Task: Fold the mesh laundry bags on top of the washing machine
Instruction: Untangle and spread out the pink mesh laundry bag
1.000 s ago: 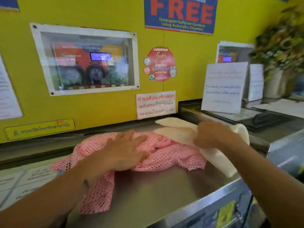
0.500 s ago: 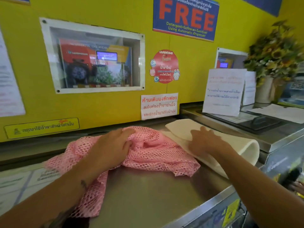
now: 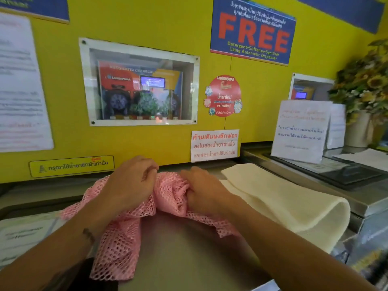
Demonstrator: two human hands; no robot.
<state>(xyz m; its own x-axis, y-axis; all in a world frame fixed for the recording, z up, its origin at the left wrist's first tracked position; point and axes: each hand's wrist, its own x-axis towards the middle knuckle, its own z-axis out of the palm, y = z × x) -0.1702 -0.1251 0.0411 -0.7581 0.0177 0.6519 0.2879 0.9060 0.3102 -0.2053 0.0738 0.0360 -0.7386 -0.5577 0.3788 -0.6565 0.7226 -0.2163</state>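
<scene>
Pink bag (image 3: 168,192) bunched on washer top (image 3: 189,248). Our left hand (image 3: 130,183) and right hand (image 3: 204,192) each clutch mesh. Limp, light; we'd grip edges.

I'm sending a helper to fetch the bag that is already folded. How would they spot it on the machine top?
Start at the steel washing machine top below the yellow wall. On its right side, just right of the crumpled pink mesh bag that both hands are gripping, lies the cream bag. It is the only pale, smooth one, folded flat with a rounded fold at its right end.
</scene>
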